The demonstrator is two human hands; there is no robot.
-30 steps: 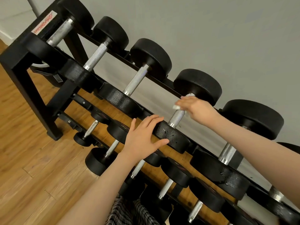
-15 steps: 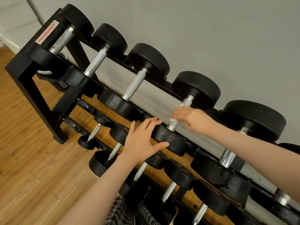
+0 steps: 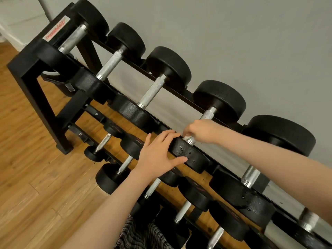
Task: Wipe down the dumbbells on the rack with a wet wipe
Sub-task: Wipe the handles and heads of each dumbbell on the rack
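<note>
A black rack [image 3: 36, 69] carries several black dumbbells with knurled steel handles on its top tier. My right hand [image 3: 203, 130] pinches a white wet wipe [image 3: 186, 136] around the near end of the fourth dumbbell's handle [image 3: 207, 115]. My left hand [image 3: 158, 153] rests with straight fingers on that dumbbell's near head [image 3: 190, 157], which shows wet drops. The far head [image 3: 221, 99] sits against the back rail.
Smaller dumbbells [image 3: 107, 177] fill the lower tiers. A grey wall [image 3: 233, 33] stands right behind the rack. Wooden floor [image 3: 27, 177] lies to the left. The neighbouring dumbbell [image 3: 251, 175] on the right is also wet on its near head. Plaid cloth [image 3: 143, 234] shows below.
My right hand has slid the wipe down the handle from the far head to the near head. My left hand has stayed on the near head.
</note>
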